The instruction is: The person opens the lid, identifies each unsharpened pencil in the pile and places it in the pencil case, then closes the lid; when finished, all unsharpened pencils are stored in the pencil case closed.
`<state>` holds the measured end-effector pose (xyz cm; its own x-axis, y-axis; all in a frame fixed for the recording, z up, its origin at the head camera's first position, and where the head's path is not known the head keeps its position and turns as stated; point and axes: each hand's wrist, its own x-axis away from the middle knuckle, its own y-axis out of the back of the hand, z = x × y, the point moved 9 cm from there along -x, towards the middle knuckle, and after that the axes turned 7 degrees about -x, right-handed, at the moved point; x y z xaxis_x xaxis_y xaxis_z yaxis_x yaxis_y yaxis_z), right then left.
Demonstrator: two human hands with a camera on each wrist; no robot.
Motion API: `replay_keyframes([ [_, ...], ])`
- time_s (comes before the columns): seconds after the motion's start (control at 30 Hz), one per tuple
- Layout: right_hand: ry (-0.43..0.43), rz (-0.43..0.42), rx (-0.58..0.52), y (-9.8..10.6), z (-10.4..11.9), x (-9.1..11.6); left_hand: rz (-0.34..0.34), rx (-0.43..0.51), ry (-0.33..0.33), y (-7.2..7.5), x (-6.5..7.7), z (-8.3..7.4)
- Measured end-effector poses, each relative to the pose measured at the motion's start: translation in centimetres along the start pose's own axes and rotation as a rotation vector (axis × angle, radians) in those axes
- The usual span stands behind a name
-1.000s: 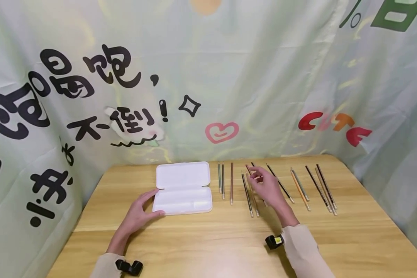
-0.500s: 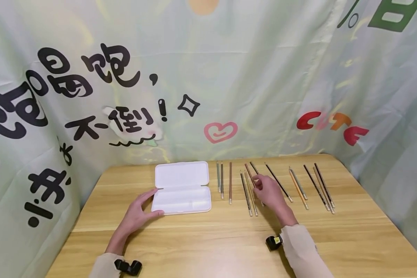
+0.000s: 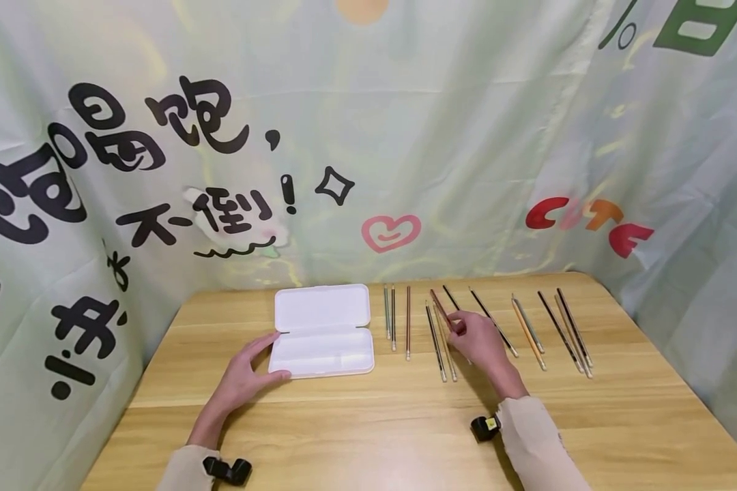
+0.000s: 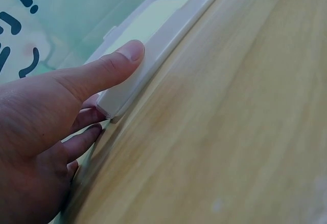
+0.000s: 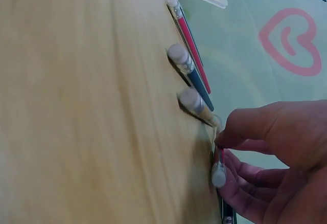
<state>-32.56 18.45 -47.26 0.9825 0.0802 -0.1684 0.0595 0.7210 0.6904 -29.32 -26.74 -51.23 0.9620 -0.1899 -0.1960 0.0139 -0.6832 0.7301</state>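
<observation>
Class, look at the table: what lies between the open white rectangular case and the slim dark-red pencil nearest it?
A slim greenish pencil and a slim black pencil lie side by side there, as the head view shows.

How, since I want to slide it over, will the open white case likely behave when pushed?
The white case is probably light, as it looks thin-walled and holds nothing. It would likely slide rather than tip, lying low and broad on the table. Its far half might flap if lifted, since it seems hinged.
</observation>
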Motion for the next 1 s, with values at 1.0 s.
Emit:
replay_keyframes([
  [1.0, 0.090, -0.079, -0.359, -1.4, 3.4, 0.0, 0.011, -0.005, 0.024, -0.1, 0.1, 0.0],
])
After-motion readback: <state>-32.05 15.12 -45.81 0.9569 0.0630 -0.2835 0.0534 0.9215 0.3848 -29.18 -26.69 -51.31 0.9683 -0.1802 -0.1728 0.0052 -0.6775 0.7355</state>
